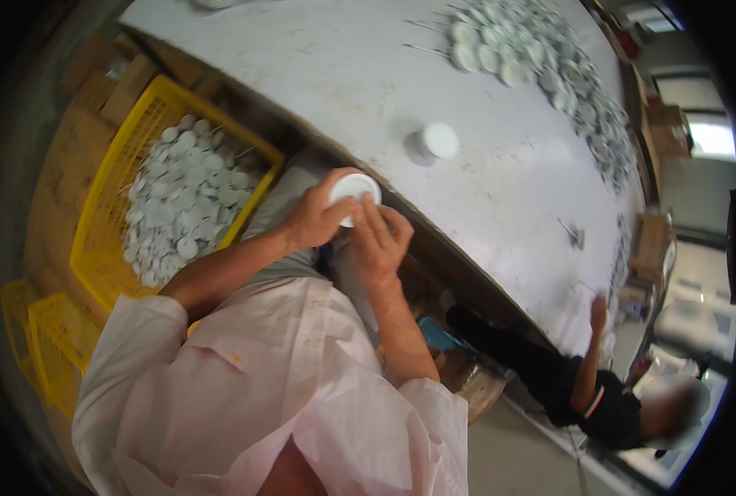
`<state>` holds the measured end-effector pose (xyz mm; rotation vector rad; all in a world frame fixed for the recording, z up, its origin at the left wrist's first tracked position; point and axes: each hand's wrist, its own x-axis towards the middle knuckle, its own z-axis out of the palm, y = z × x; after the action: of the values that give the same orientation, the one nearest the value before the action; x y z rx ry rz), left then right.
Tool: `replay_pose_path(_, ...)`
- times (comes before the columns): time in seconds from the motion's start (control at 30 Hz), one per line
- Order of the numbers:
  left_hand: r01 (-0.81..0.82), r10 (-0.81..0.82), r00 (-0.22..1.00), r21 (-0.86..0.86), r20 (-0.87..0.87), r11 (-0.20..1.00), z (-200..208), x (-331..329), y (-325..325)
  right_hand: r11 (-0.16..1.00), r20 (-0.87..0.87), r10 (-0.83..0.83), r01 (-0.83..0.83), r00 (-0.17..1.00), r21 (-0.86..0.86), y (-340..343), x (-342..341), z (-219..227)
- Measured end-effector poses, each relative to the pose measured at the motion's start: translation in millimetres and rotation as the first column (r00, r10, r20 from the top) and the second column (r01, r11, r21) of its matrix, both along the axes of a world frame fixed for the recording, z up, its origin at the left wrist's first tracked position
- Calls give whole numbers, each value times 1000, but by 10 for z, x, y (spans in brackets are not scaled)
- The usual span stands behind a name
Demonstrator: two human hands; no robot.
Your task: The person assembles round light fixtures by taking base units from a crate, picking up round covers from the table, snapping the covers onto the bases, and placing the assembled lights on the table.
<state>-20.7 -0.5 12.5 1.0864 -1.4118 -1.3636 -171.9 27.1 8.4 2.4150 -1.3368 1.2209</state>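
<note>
Just off the table's edge, above my lap, I hold a round white cap-like piece (pixel 353 188) with a raised rim. My left hand (pixel 312 213) is closed around its left side, thumb across its lower face. The fingers of my right hand (pixel 380 240) press together against its lower right side. Whatever lies beneath the fingers is hidden. On the table nearby stands a short white cylindrical piece (pixel 440 140), apart from both hands.
A yellow crate (pixel 95 207) of small white round pieces (pixel 188 194) stands at my left. On the white table (pixel 500 198) lies a long heap of similar white discs (pixel 541 62), some with thin stems. A co-worker (pixel 599 397) sits at lower right, one hand at the table.
</note>
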Motion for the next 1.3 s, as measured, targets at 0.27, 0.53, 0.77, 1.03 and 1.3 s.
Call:
replay_pose_path(0.27, -290, 322, 935, 205, -146, 935, -390, 443, -152, 971, 176, 31, -72, 984, 229, -180, -224, 224)
replay_pose_path(0.53, -760, 660, 636, 174, 400, 627, -1139, 2196, -128, 382, 97, -923, 914, 372, 137, -539, -2963, -199)
replay_pose_path(0.77, -836, 491, 547, 416, 678, 358, -1829, 3330, 509, -49, -227, -972, 884, 66, 465, -906, -3643, -68)
replay_pose_path(1.03, -901, 441, 394, 244, 806, 360, -2461, 4361, 1102, 252, 13, -955, 786, 297, 564, -778, -3626, -351)
replay_pose_path(1.3, -306, 278, 951, 294, 132, 906, -571, 1400, 187, 677, 507, -735, 454, 450, 579, -260, -1798, -184)
